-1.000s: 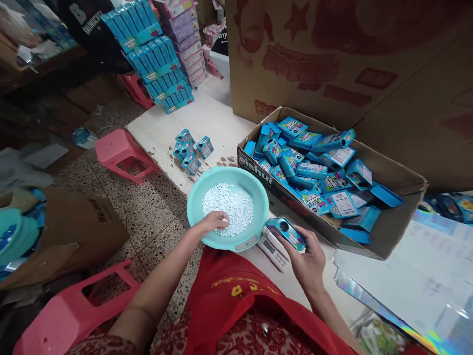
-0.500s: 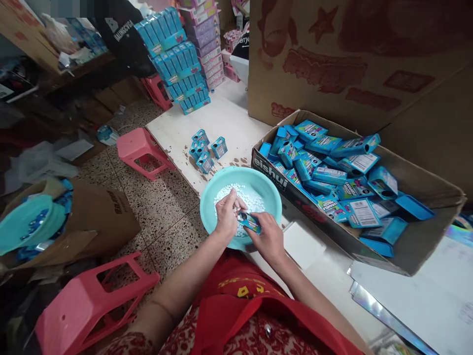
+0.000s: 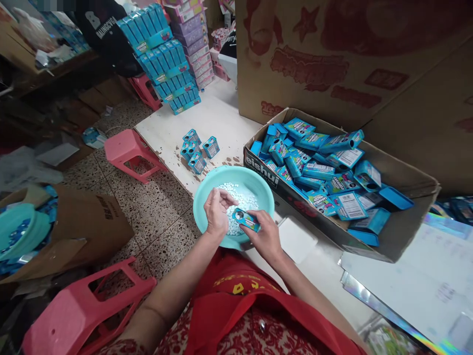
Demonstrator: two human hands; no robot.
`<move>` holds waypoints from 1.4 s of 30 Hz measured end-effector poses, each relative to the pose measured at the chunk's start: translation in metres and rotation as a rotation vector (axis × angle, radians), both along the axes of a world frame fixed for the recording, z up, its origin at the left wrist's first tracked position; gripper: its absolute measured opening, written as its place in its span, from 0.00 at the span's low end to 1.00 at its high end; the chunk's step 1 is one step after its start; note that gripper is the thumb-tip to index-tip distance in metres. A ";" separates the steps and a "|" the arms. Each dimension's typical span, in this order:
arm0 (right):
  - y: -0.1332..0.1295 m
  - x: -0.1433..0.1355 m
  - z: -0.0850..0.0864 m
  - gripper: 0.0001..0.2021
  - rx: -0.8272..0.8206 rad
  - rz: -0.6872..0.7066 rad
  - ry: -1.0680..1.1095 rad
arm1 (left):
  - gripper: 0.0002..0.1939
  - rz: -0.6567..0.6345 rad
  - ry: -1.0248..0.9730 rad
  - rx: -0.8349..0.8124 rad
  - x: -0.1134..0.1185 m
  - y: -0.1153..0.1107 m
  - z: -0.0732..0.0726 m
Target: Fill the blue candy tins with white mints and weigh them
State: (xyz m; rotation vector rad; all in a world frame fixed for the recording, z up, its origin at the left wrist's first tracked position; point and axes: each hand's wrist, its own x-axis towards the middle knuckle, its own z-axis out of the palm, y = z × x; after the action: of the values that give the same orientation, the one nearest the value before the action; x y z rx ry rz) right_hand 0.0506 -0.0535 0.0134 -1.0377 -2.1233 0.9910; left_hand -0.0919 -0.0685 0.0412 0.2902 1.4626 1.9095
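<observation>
My right hand (image 3: pixel 266 235) grips a small blue candy box (image 3: pixel 247 220) by its right end, tilted over the bowl. A round hole shows in the box's left end, facing my left hand. My left hand (image 3: pixel 217 213) hovers over the left part of the bowl, apart from the box. Its fingers are loosely curled but parted, some stretched toward the right; the palm is hidden. Beneath both hands stands a turquoise plastic bowl (image 3: pixel 264 190), with many small white candies (image 3: pixel 233 228) across its bottom.
Several small blue boxes (image 3: pixel 197 162) stand upright beyond the bowl. A long carton (image 3: pixel 334 244) at right holds many loose blue boxes. Stacked display packs (image 3: pixel 168 64) rise at the table's far end. Pink stools (image 3: pixel 81 301) and a carton (image 3: pixel 99 217) are on the left floor.
My left hand has drawn left, away from the box's hole, and its fingers have loosened. The box stays in my right hand. The whole view has shifted slightly.
</observation>
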 end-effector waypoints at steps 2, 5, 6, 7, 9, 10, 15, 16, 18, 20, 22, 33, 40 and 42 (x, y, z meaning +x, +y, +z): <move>0.000 0.021 0.010 0.14 0.005 -0.067 0.059 | 0.18 -0.029 0.093 -0.107 -0.015 -0.008 -0.011; 0.000 0.063 0.021 0.15 0.052 -0.229 0.042 | 0.15 -0.329 0.436 -0.419 -0.036 -0.030 -0.037; 0.000 0.078 0.020 0.16 0.066 -0.288 0.006 | 0.13 -0.453 0.603 -0.522 -0.040 -0.039 -0.047; 0.001 0.092 0.017 0.16 0.076 -0.343 -0.033 | 0.11 -0.559 0.768 -0.608 -0.042 -0.047 -0.056; 0.002 0.114 0.003 0.17 0.080 -0.429 -0.087 | 0.09 -0.711 1.044 -0.733 -0.039 -0.060 -0.072; 0.003 0.122 -0.007 0.17 0.074 -0.456 -0.096 | 0.09 -0.759 1.139 -0.778 -0.036 -0.064 -0.078; 0.001 0.137 -0.055 0.20 0.003 -0.534 -0.060 | 0.13 -0.823 1.324 -0.895 -0.023 -0.064 -0.084; 0.000 0.138 -0.061 0.20 -0.012 -0.548 -0.050 | 0.14 -0.824 1.326 -0.907 -0.023 -0.063 -0.083; -0.004 0.139 -0.069 0.22 -0.042 -0.565 -0.032 | 0.14 -0.843 1.329 -0.928 -0.023 -0.062 -0.082; -0.008 0.142 -0.071 0.23 -0.066 -0.572 -0.014 | 0.15 -0.862 1.342 -0.948 -0.023 -0.062 -0.081; -0.013 0.148 -0.071 0.24 -0.086 -0.596 0.011 | 0.15 -0.863 1.353 -0.969 -0.022 -0.062 -0.081; -0.034 0.176 -0.078 0.24 -0.240 -0.804 -0.005 | 0.16 -0.898 1.360 -1.008 -0.019 -0.059 -0.078; -0.037 0.172 -0.077 0.25 -0.270 -0.803 -0.037 | 0.17 -0.902 1.358 -1.017 -0.018 -0.059 -0.076; -0.036 0.171 -0.077 0.25 -0.276 -0.797 -0.031 | 0.17 -0.910 1.354 -1.019 -0.017 -0.059 -0.076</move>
State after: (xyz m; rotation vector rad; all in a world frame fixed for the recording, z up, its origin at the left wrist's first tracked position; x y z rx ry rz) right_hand 0.2215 -0.0897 -0.0641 -1.8354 -1.3773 0.8548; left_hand -0.1094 -0.1272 -0.0349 1.5469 2.2341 -0.0684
